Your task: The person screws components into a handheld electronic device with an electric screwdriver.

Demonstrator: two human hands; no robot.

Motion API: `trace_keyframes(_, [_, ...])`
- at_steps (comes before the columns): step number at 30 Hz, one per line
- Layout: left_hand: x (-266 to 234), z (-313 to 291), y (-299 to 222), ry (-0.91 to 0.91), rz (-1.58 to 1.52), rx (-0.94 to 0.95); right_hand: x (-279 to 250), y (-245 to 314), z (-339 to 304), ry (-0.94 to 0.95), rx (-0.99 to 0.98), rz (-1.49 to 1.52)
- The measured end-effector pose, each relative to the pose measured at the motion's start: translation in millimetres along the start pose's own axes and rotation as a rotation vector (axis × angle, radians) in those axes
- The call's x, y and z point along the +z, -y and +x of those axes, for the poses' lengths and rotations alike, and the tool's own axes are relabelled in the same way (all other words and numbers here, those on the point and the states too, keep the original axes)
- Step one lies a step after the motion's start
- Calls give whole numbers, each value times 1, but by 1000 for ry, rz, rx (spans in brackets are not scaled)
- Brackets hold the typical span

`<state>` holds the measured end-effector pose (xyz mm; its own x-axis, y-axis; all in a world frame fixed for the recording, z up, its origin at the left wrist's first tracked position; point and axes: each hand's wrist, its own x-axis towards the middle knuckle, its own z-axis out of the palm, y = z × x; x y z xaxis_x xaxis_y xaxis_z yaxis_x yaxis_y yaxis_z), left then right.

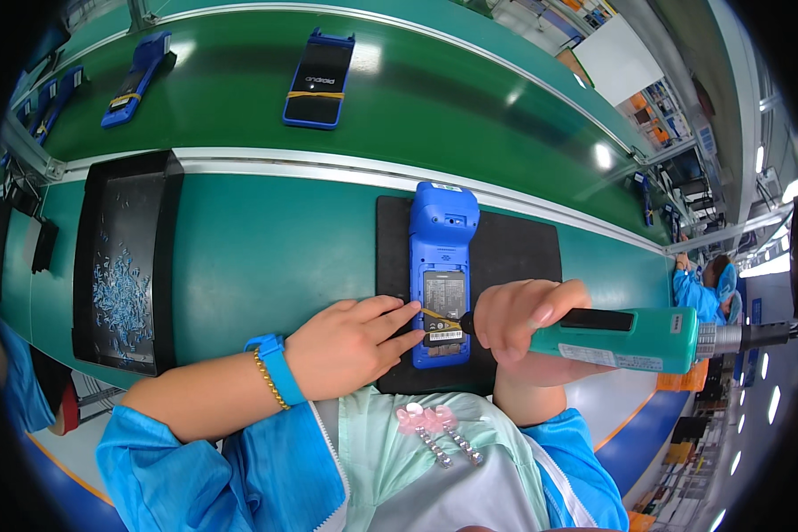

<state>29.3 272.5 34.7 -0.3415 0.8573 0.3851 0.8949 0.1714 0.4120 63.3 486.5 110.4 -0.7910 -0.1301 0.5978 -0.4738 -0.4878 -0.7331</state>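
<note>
At frame centre the left hand (350,346) pins the blue handheld terminal (441,275) on its black mat (514,257) – keep it flat – while the right hand (528,324) grips the green electric screwdriver (629,339), bit seemingly seated, best held square

The blue handheld terminal (442,275) looks like smooth, slightly shiny plastic, lying on a flat matt black mat (514,253) that looks rubbery, and the green surface (266,257) under it has a smooth low-sheen finish with a brushed metal rail (284,166) along its far edge. The electric screwdriver (625,339) has a matt teal plastic body with a bare metal end, and the black tray (124,262) at the surface's left edge is glossy plastic. Sleeves (213,461) are thin smooth blue cloth.
</note>
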Motion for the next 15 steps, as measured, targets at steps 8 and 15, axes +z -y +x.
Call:
trace_keyframes(8, [-3,11,-7,-27,-34,45,-32,19,-18,-74,19,-101])
trace_keyframes(15, [4,28,-16,172,10,29,-44,13,-33,-107,-9,-41])
